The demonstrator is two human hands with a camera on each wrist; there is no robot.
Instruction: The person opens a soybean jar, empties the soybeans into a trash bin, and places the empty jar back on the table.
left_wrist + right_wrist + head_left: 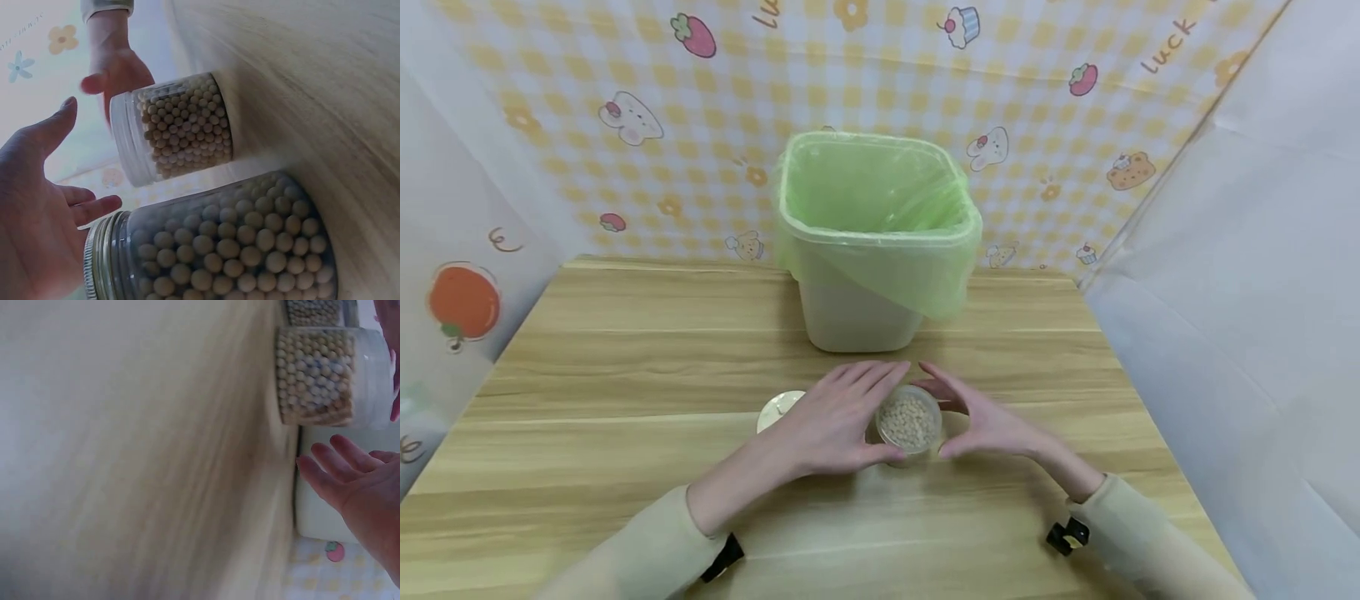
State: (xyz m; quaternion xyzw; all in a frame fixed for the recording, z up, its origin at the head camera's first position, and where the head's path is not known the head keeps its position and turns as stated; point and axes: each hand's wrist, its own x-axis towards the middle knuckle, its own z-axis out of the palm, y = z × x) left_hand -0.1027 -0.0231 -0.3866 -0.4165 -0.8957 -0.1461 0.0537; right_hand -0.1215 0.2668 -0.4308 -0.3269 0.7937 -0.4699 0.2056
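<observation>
Bead jar [909,420] between left hand [841,422] and right hand [985,422], fingers wide, gap rightward, table side edges [1146,432] far

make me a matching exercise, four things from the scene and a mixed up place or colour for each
Column one:
1. clear-topped jar
2. bin
3. metal-lidded jar
4. back cloth

Column two:
A. yellow and white checks
B. lower jar in the left wrist view
C. between left hand and right hand
D. lined with a green bag

Pairs: 1-C, 2-D, 3-B, 4-A
</observation>
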